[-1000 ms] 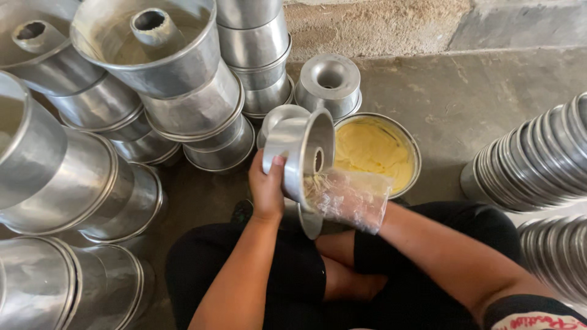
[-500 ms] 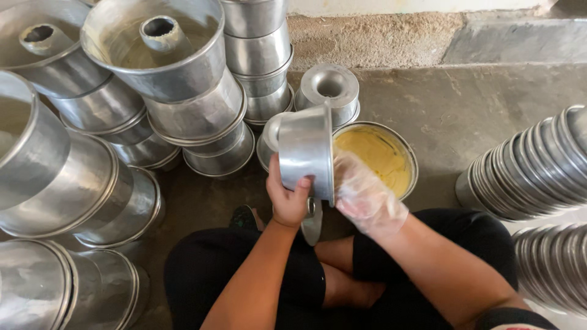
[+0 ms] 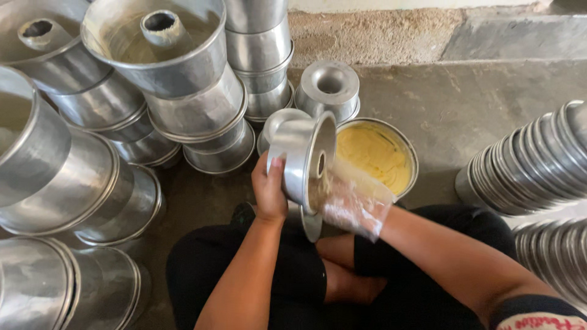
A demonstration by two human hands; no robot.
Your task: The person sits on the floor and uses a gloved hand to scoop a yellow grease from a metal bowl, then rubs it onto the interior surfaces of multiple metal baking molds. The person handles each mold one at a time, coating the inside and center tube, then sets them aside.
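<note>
Left hand (image 3: 269, 189) grips the outside wall of one metal tube pan (image 3: 302, 160), thumb up on the wall and fingers hidden behind it. This pan is held on its side above the lap, with the open mouth turned to the right. Right hand (image 3: 348, 205) wears a thin clear plastic glove and is pushed into the mouth of the pan; its fingers lie against the inner wall, but the glove blurs them, so I cannot tell how far they are bent or whether they hold anything.

Just behind the held pan, one round metal bowl (image 3: 408, 153) stands on the floor (image 3: 465, 116). It contains a yellow, greasy paste spread over the bottom. Beside the bowl, further back, one tube pan stands upside down (image 3: 330, 88) on another pan.

On the left I count about five stacks of the same metal pans (image 3: 183, 116), some upright and some lying on their side. The top pan of the nearest upright stack (image 3: 156, 46) shows a thin pale smear inside, around its centre tube. On the right, two rows of nested pans (image 3: 526, 165) lie on their side; the single pans there are too many and too close to count.

The person sits on the floor in black trousers (image 3: 269, 275).
</note>
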